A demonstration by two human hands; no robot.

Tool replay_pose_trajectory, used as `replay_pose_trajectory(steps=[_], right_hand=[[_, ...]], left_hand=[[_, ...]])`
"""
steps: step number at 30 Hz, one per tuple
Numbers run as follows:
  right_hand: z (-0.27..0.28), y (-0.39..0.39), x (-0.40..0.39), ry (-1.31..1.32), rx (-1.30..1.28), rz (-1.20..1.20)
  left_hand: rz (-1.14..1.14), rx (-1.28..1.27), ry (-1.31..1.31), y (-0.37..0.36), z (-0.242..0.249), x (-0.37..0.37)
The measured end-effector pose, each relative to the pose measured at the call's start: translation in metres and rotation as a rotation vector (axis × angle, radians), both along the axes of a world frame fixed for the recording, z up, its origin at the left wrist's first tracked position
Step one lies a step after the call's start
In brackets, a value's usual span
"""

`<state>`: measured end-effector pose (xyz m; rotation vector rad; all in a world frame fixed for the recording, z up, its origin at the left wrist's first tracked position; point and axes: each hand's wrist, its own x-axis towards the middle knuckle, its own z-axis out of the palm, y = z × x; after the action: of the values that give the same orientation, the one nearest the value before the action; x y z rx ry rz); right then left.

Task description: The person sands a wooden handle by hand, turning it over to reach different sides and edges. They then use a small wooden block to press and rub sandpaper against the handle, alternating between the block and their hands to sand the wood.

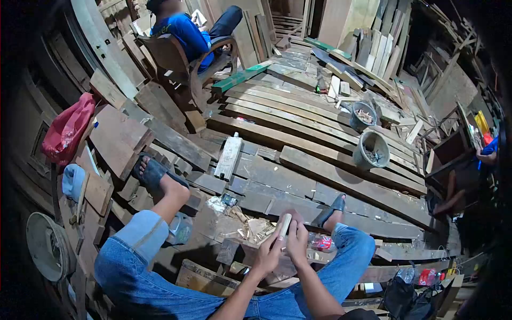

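Note:
Between my hands, in front of my lap, stands a short pale wooden stick (286,223). My left hand (270,252) is closed on it, with the thumb lying along its side. Pressed close against it from the other side, my right hand (297,241) is closed too; its fingertips are partly hidden. The lower end of the stick disappears between the hands. Wood shavings and splinters (257,229) lie on the boards just left of the hands. A plastic bottle with a red label (322,242) rests to their right.
Long planks (320,160) cover the floor ahead, with a pale wooden block (229,156) on them. Two buckets, a near one (364,156) and a farther one (356,118), stand to the right. A person in blue (184,40) sits in a chair (176,66). A red bag (66,130) hangs left.

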<state>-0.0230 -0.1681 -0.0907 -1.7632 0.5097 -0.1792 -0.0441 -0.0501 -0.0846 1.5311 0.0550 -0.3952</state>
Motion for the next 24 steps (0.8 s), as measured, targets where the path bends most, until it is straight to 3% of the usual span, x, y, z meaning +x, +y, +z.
replay_pose_trajectory(steps=[1,3,4,7,9,11,14,17,18,19,21,23,24], right_hand=[[0.007,-0.001,0.000,0.048,-0.048,0.018],[-0.012,0.011,-0.005,-0.186,-0.141,0.024],[-0.008,0.009,-0.017,0.099,-0.202,0.131],[-0.008,0.005,-0.008,-0.121,-0.144,0.078],[-0.004,-0.002,0.002,-0.120,-0.011,0.046],[0.002,-0.005,-0.001,0.075,-0.133,0.079],[-0.004,0.007,-0.016,-0.089,-0.269,0.181],[-0.036,-0.006,-0.013,-0.066,-0.190,0.171],[-0.022,-0.014,-0.005,0.061,-0.067,0.147],[-0.012,-0.011,0.002,-0.067,0.091,0.034],[-0.010,-0.021,0.008,-0.065,0.077,0.012],[-0.014,-0.019,0.002,0.083,0.146,-0.028],[-0.024,-0.012,-0.001,-0.010,0.137,-0.015]], left_hand=[[0.009,-0.029,0.008,0.000,0.000,0.003],[0.014,-0.043,-0.001,0.003,0.000,0.010],[0.009,-0.029,-0.019,0.008,0.002,0.013],[0.011,-0.003,-0.007,0.004,-0.003,0.002],[-0.026,0.023,-0.044,0.000,0.001,0.000],[-0.030,0.009,-0.075,0.001,0.005,0.005],[0.030,0.067,-0.125,0.006,0.012,0.013],[0.004,0.096,-0.130,0.004,0.003,0.002],[-0.032,0.144,-0.187,0.001,-0.007,0.000],[-0.048,0.144,-0.209,-0.003,-0.002,0.000],[-0.084,0.136,-0.258,-0.010,0.010,0.001],[-0.102,0.113,-0.141,-0.006,0.020,0.005],[-0.085,0.130,-0.078,-0.003,0.023,0.006]])
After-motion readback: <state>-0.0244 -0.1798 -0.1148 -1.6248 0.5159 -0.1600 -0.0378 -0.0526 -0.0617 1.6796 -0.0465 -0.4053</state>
